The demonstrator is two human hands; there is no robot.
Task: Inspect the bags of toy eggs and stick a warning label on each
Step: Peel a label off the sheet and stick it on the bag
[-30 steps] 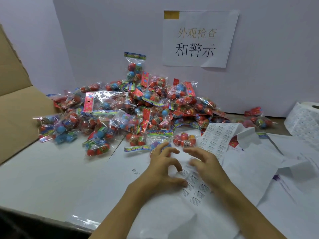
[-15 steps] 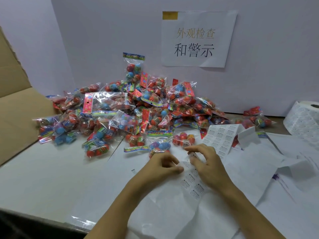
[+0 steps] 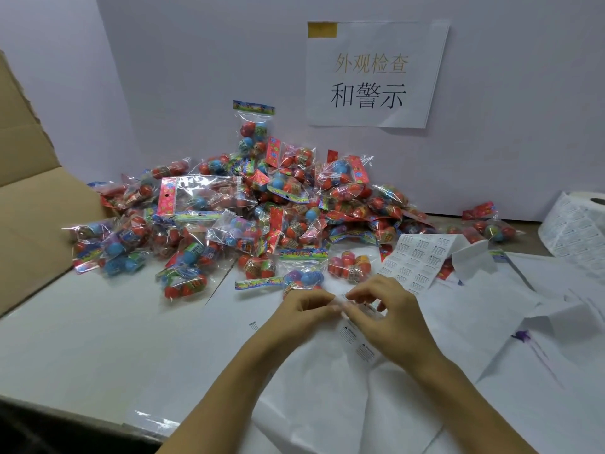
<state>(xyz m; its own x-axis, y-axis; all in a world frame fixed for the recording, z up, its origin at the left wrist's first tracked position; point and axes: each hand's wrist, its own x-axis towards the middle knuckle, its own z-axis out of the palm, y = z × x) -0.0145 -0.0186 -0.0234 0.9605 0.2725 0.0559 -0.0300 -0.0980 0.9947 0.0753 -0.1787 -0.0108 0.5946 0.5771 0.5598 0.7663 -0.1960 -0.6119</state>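
A big pile of clear bags of toy eggs (image 3: 262,204) lies against the back wall. One bag with blue and purple eggs (image 3: 302,277) sits just beyond my hands. A strip of warning labels (image 3: 357,342) runs under my hands toward a sheet of labels (image 3: 415,257). My left hand (image 3: 304,311) and my right hand (image 3: 389,312) meet over the strip. Their fingertips pinch a small clear label (image 3: 347,301) between them.
A label roll (image 3: 576,224) stands at the far right. Loose white backing paper (image 3: 523,322) covers the table's right half. An open cardboard box flap (image 3: 29,208) rises on the left. A paper sign (image 3: 376,73) hangs on the wall.
Both hands have moved forward along the strip and come together. Their fingers, spread over the paper earlier, now pinch a label lifted off it.
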